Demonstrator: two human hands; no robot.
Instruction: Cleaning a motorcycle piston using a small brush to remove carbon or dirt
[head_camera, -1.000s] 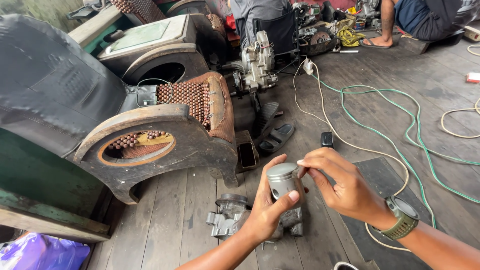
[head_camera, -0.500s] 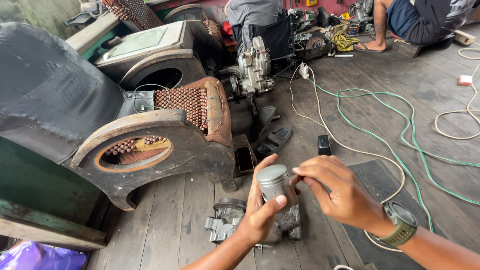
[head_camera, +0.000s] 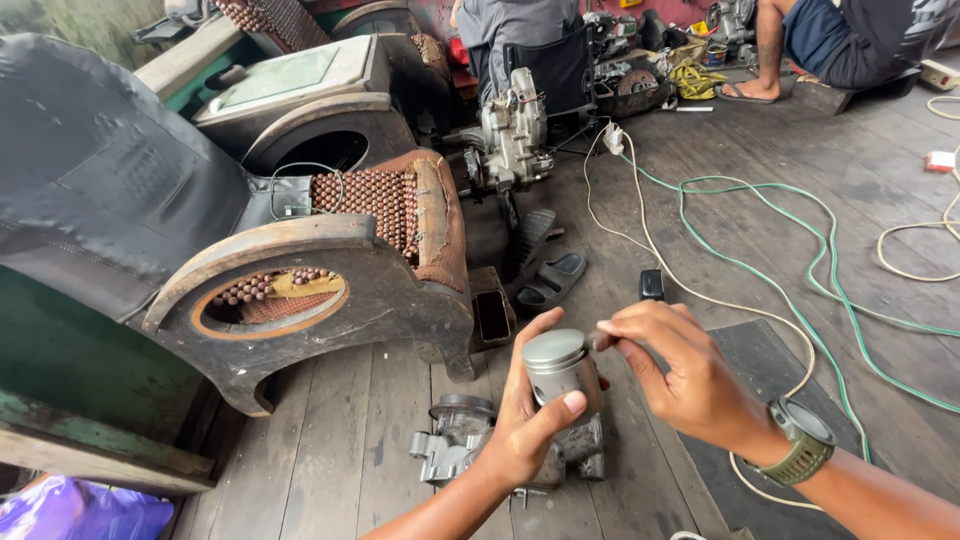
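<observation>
Left hand (head_camera: 525, 425) grips a grey metal piston (head_camera: 560, 370) upright, crown up for access, while right hand (head_camera: 680, 375) pinches its fingertips at the piston's rim, three o'clock side. Below, at six o'clock, an engine cylinder (head_camera: 455, 440) rests on plank floor (head_camera: 330, 470).

The piston (head_camera: 558, 372) is bare metal, its crown smooth and dully shining, its skirt matt grey. Beneath it the engine part (head_camera: 452, 446) is rough cast metal, grimy. The floor (head_camera: 330, 470) is worn, matt grey wooden planks. The chair (head_camera: 330, 270) has scuffed dark wood and a seat of glossy brown beads.
</observation>
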